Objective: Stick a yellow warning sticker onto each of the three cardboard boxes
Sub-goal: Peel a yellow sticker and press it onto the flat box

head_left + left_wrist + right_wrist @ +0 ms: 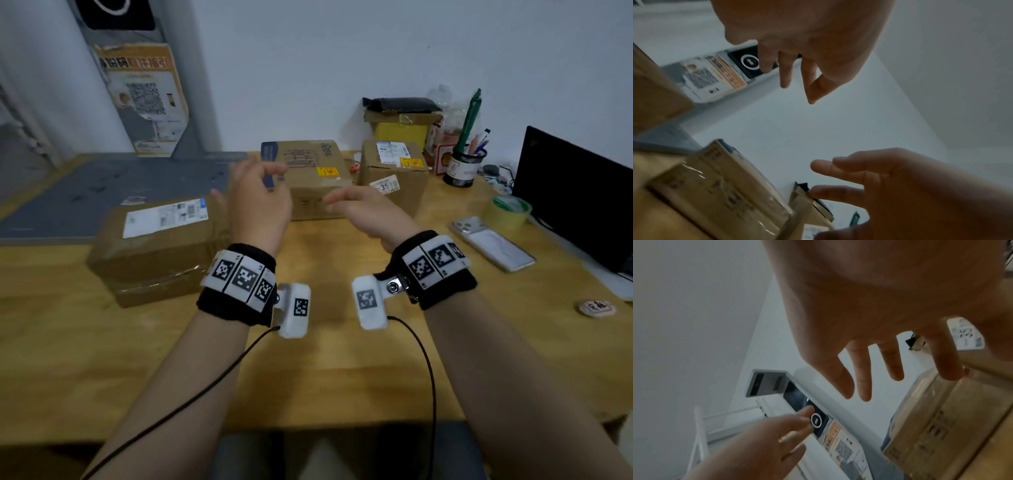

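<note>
We hold both hands raised above the wooden table (308,359), empty. Left hand (257,202) has loosely curled fingers gripping nothing; right hand (363,212) has fingers extended and relaxed. Middle box (308,178) sits at 12 o'clock just beyond both hands, a yellow sticker (327,172) on top. Right box (394,171) at 1 o'clock carries another sticker (411,162). Left box (154,246) lies at 10 o'clock, beside our left wrist; we see no yellow sticker on it.

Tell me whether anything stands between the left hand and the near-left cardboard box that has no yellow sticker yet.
Nothing visible does. The left hand is raised in the air, holding nothing, just right of the near-left box; only open air lies between them. The box's top with its white label is uncovered.
</note>
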{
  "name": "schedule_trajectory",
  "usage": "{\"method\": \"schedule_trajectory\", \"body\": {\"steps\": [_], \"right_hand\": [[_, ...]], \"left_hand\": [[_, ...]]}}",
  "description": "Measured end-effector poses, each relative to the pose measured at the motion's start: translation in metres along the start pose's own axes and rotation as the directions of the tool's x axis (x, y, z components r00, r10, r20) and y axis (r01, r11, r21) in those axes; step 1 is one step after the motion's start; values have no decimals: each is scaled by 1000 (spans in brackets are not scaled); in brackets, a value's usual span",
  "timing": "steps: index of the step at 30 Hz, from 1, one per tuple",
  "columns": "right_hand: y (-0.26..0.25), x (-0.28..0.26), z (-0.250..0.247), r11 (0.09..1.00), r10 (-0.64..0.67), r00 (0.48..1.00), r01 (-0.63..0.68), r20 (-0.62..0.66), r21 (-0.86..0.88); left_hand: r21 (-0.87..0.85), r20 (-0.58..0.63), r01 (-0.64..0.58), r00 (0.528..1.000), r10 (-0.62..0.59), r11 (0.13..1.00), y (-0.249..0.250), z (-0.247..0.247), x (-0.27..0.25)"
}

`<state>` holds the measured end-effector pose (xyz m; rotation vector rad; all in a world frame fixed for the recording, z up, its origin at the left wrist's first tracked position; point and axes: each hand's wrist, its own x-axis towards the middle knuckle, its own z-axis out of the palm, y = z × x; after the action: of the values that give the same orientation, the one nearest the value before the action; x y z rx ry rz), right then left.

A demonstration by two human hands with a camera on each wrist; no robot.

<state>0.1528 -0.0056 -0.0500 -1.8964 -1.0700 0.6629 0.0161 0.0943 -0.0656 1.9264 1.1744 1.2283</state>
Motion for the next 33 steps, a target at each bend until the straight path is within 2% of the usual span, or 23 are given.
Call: {"method": "schedule_trajectory", "body": {"steps": [2,5,10,12,16,21,28,31,33], "right_hand": [[-9,-11,15,1000,5,999,-4,45,-18],[-21,-23,36,1000,12,996,-10,94,-23],[-40,-29,69,1000,6,986,-1,169,-29],[-45,-29,79,999,12,983,-6,184,-33],[-53,-30,98,998,13,973,1,231,-60],[-58,-30,111,986,24,960,23,278,-163],[-53,-19,118,979,14,958,45,287,-197],[-48,-18,113,988,4,975,31,222,-154],[-39,-17,105,992,22,988,-2,156,-128]], "left_hand": [[202,-30,54,998,-49,978,-13,-23,-3],[337,-55,143,990,-132,930,-37,-48,-7],[392,-85,240,971,-224,888,-79,-82,-4],[399,-119,317,948,-294,861,-91,-94,-3],[306,-165,506,863,-478,807,-104,-115,-2],[166,-91,559,829,-552,812,-118,-129,2],[50,-65,500,865,-497,865,-113,-120,-8],[22,-43,469,883,-468,883,-107,-110,-14],[-40,23,460,888,-459,887,-100,-100,-19]]}}
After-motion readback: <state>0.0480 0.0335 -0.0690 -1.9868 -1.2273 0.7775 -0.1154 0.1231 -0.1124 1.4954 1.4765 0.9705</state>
